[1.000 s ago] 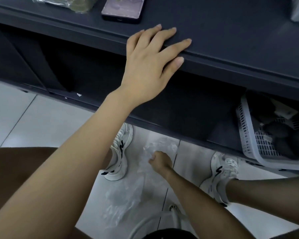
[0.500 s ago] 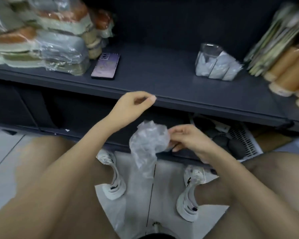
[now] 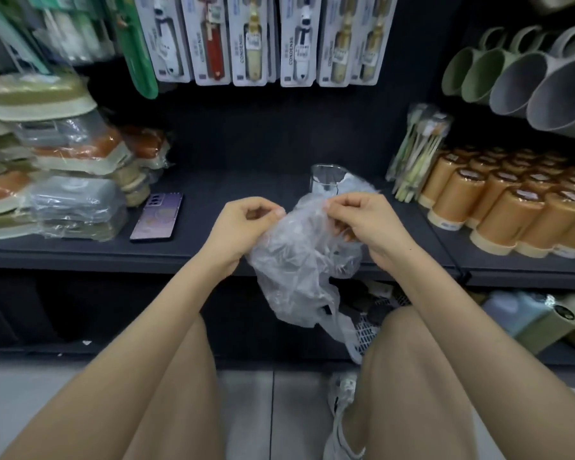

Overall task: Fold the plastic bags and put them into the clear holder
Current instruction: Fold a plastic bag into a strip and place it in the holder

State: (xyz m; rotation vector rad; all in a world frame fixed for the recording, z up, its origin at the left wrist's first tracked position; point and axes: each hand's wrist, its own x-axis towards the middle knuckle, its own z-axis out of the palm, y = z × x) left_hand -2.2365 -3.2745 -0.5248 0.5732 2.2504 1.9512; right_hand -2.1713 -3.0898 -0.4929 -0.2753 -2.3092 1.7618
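A crumpled clear plastic bag [image 3: 299,260] hangs in front of the dark shelf [image 3: 213,254], its tail trailing down toward my right knee. My left hand [image 3: 243,224] pinches the bag's upper left edge with curled fingers. My right hand [image 3: 362,220] pinches its upper right edge. Behind my hands the clear holder [image 3: 326,180] stands on the shelf, with folded whitish bags [image 3: 359,185] leaning against its right side; my right hand hides part of them.
A purple phone [image 3: 156,217] lies on the shelf to the left, beside stacked wrapped boxes [image 3: 63,180]. Orange-lidded cups [image 3: 512,207] fill the right side. A packet of sticks [image 3: 419,151] leans behind. A white basket [image 3: 369,327] sits below the shelf.
My right hand lifted the bag from the floor to shelf height. My left hand left the shelf edge and took hold of the bag. The view tilted up to the shelf.
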